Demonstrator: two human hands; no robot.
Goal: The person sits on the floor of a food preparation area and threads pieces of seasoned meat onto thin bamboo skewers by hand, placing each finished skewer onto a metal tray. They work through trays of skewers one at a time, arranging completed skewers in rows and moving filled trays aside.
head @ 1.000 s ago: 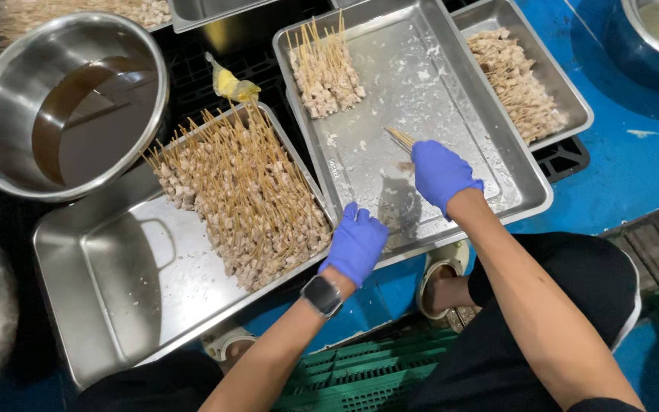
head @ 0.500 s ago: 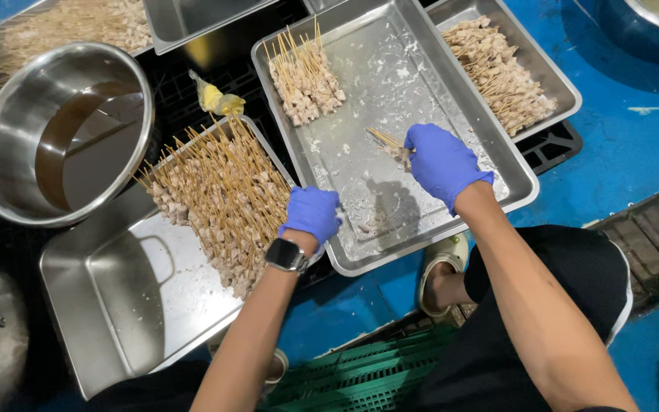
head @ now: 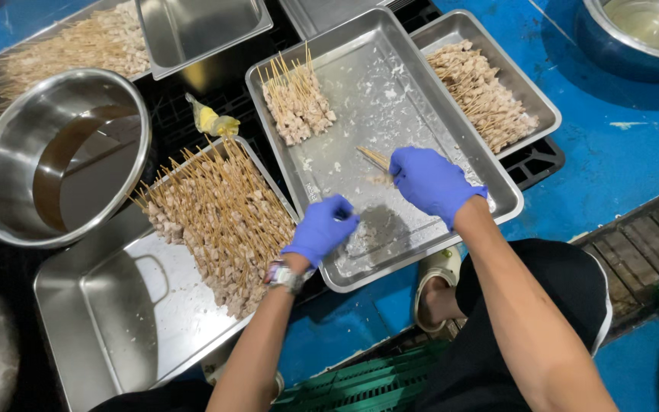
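steel tray (head: pixel 490 200), skewers (head: pixel 296 99), gloved hands (head: pixel 375 202)

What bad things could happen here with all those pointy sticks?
The sharp skewer in the right hand might poke through its thin blue glove. The left hand sits close to the big skewer pile, so it could knock sticks off that tray. The bowl of brown liquid sits tilted and could spill.
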